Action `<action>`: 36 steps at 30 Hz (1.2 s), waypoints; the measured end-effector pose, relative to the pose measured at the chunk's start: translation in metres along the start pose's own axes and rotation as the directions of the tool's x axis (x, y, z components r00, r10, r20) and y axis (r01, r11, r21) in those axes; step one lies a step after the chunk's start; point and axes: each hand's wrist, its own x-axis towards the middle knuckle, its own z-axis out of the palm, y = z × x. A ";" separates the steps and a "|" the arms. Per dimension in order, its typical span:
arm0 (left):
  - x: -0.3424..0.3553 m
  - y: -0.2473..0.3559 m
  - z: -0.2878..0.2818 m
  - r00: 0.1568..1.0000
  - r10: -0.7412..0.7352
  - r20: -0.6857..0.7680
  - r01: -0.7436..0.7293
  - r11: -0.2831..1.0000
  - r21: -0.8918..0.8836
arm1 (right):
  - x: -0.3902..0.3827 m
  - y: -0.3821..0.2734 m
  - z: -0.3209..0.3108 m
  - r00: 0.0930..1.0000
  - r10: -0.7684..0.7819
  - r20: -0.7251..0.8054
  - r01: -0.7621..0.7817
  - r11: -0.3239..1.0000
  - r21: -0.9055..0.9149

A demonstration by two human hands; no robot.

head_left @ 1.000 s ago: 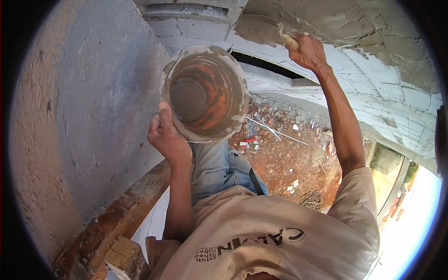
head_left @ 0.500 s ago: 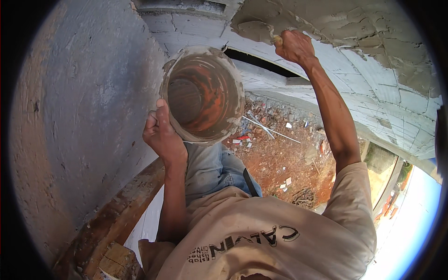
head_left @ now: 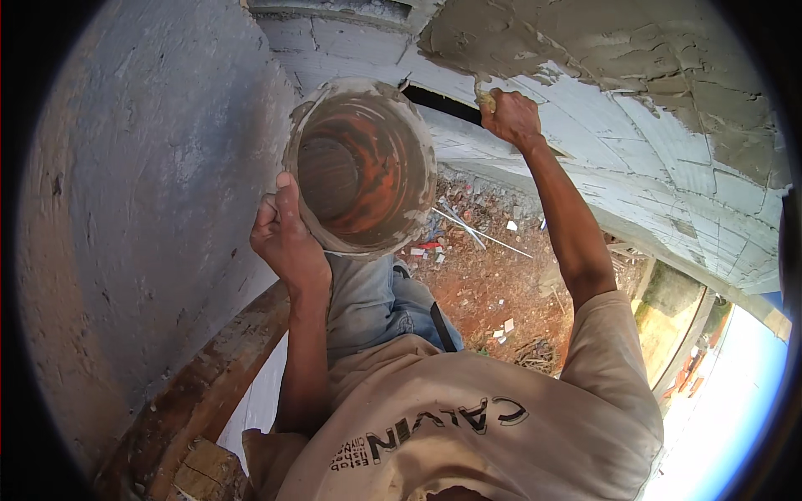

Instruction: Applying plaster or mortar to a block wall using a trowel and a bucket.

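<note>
My left hand (head_left: 290,238) is closed on the near-left rim of a mortar-smeared bucket (head_left: 424,167), thumb up along its outside. The bucket tips its mouth toward me; inside, grey residue streaks its orange-red wall, and the bottom looks dark. Up at the right, my right hand (head_left: 514,117) grips the pale yellowish handle of a trowel (head_left: 487,101). Its blade is hardly visible, so I cannot tell what lies on it. Just above that hand, wet grey mortar (head_left: 576,37) covers the upper part of the white block wall (head_left: 618,138), ending in a ragged lower edge.
A dark slot (head_left: 443,103) opens in the wall beside the bucket. To the left rises a grey plastered wall (head_left: 167,167). A wooden beam (head_left: 209,367) runs at lower left. Far below, reddish ground (head_left: 493,292) carries rubble and thin white strips (head_left: 468,225).
My right hand has come down and slightly left with the trowel, from the mortar's edge to beside the dark slot. The bucket and left hand have barely shifted.
</note>
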 end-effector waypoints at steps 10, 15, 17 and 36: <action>0.008 -0.010 -0.018 1.000 -0.026 -0.006 0.027 0.999 0.047 | 0.009 -0.012 -0.032 0.991 -0.025 -0.133 0.029 0.999 0.033; 0.012 -0.015 -0.020 0.999 -0.042 0.019 0.041 0.999 0.024 | 0.013 -0.009 -0.057 0.989 -0.006 -0.150 0.019 0.996 0.086; 0.011 -0.016 -0.017 0.999 -0.049 0.015 0.049 0.999 0.002 | 0.010 -0.007 -0.066 0.986 0.003 -0.168 0.014 0.995 0.102; 0.001 -0.005 -0.001 0.999 -0.030 0.023 0.030 1.000 -0.005 | 0.000 0.023 -0.064 0.990 -0.035 -0.135 0.034 0.999 -0.010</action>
